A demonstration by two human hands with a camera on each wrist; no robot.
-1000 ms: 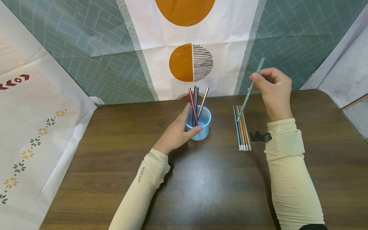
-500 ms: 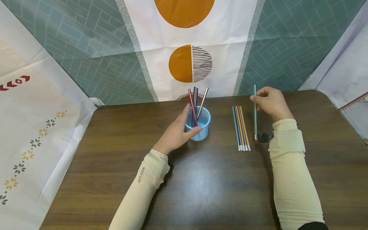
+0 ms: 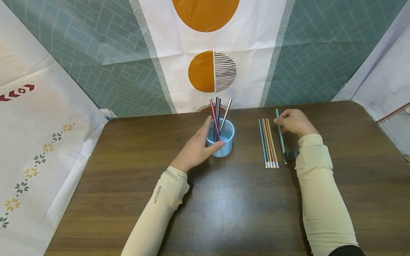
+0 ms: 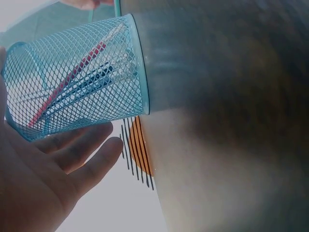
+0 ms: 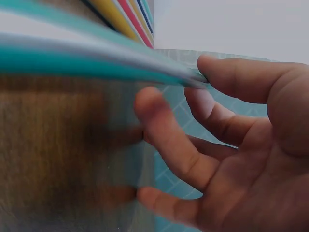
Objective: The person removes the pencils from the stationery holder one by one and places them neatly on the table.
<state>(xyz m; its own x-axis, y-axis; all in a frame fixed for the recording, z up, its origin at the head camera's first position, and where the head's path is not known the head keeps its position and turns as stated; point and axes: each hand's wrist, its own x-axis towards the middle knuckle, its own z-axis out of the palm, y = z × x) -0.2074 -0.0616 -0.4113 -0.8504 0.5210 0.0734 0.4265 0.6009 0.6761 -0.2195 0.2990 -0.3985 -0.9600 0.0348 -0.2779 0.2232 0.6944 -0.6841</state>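
Observation:
A light blue mesh pencil cup (image 3: 226, 146) stands upright on the table, with several pencils (image 3: 217, 113) leaning inside it, among them red, dark and silvery ones. My left hand (image 3: 196, 151) rests against its left side, thumb in front and the other fingers extended along it. To the right, my right hand (image 3: 296, 122) pinches a teal pencil (image 3: 281, 139) near its far end between thumb and forefinger. The eraser end of this pencil is low by the tabletop; contact is hard to tell. Just left of it lies a neat row of coloured pencils (image 3: 269, 142), eraser ends toward me.
The brown wooden table (image 3: 211, 213) carries the cup and the row. A patterned sheet (image 3: 121, 71) hangs behind its back edge, and white cloths stand at both sides. A small black clip (image 3: 290, 155) sticks out from the right wrist.
My right hand has swung the teal pencil from over the row to its right side, then lowered it until it lies nearly parallel to the row. The left hand and cup stay put.

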